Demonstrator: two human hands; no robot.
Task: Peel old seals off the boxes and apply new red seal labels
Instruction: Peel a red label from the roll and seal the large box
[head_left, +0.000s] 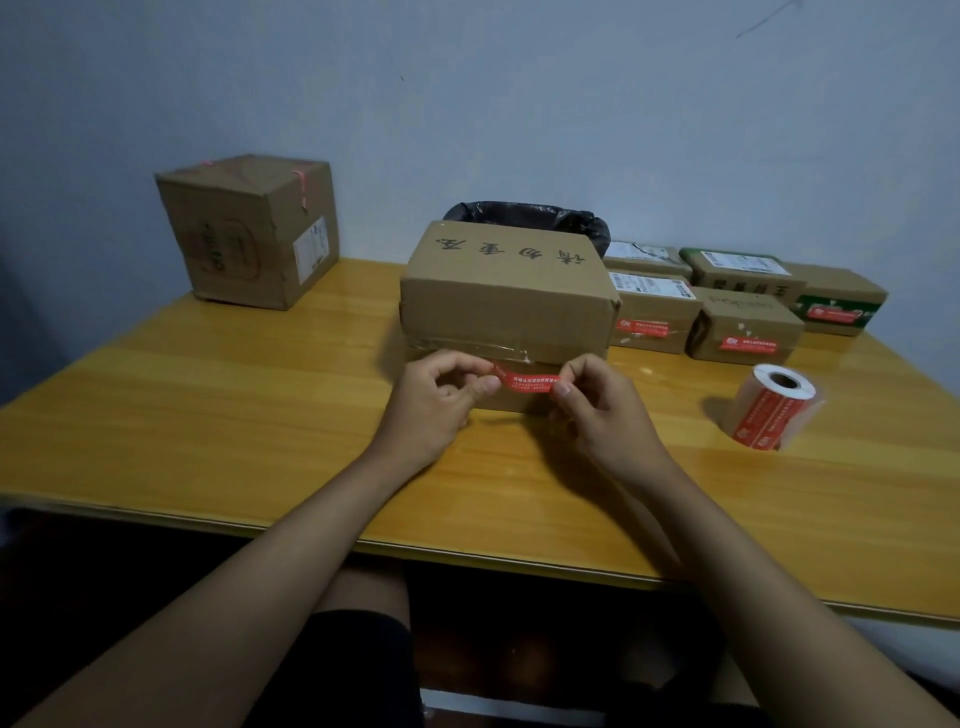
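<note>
1. Label (525, 384) – red strip, stretched across box (506, 306) front, mid-table (208, 405).
2. Left hand (434, 402) – pinches label's left end.
3. Right hand (597, 410) – pinches right end.
4. Roll (774, 408) – near right edge.

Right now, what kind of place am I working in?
Probably a small home or back-room packing station: a wooden table against a bare wall, several cardboard parcels, a roll of red seal labels, and a lined bin behind the box.
</note>
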